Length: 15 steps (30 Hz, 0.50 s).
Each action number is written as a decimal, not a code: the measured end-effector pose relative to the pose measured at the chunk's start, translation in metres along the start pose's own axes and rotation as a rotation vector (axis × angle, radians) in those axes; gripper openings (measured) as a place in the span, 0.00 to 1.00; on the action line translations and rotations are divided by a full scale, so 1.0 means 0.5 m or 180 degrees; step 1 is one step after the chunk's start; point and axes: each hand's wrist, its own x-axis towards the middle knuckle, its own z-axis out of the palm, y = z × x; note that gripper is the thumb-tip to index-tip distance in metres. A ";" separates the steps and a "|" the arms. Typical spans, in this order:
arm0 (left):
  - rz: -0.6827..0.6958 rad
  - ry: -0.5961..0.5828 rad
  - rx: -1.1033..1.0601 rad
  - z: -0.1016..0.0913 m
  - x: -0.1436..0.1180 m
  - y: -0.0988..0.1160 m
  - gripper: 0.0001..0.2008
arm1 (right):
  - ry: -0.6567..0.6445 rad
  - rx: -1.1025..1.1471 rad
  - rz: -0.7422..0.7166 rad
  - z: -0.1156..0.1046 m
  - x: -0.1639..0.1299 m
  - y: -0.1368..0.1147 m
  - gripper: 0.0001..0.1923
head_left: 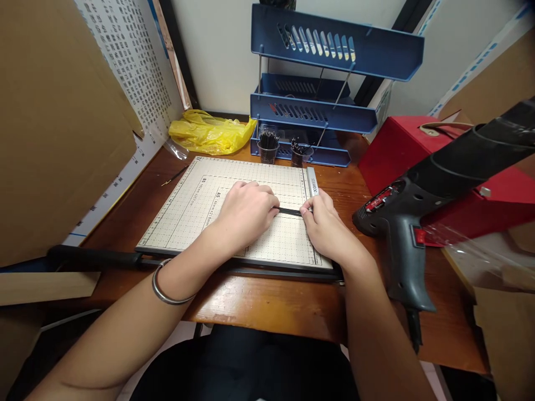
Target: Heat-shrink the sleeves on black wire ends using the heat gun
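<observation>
Thin black strip (289, 211) being pinched by left hand (246, 214) and right hand (324, 225), stretched flat over cutter board (184, 214) for grid alignment

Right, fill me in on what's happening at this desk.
A person sits at a wooden desk with both hands on a gridded paper cutter board. The left hand and the right hand hold the two ends of a thin black strip laid flat across the board, near its right-hand ruler edge. A dark heat gun stands just right of the board, untouched. Two small cups of black pieces sit behind, before a blue tray rack.
</observation>
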 end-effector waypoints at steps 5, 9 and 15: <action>-0.0007 -0.0043 -0.0021 -0.001 0.002 0.001 0.14 | 0.0006 0.0004 -0.0018 -0.002 -0.001 -0.002 0.08; 0.0019 -0.0128 -0.0057 -0.007 -0.003 0.014 0.13 | -0.0001 -0.0011 -0.0017 -0.003 -0.001 -0.003 0.08; 0.0448 -0.0160 -0.0007 0.014 -0.029 0.061 0.26 | -0.0042 -0.0006 -0.0036 -0.002 0.002 0.001 0.08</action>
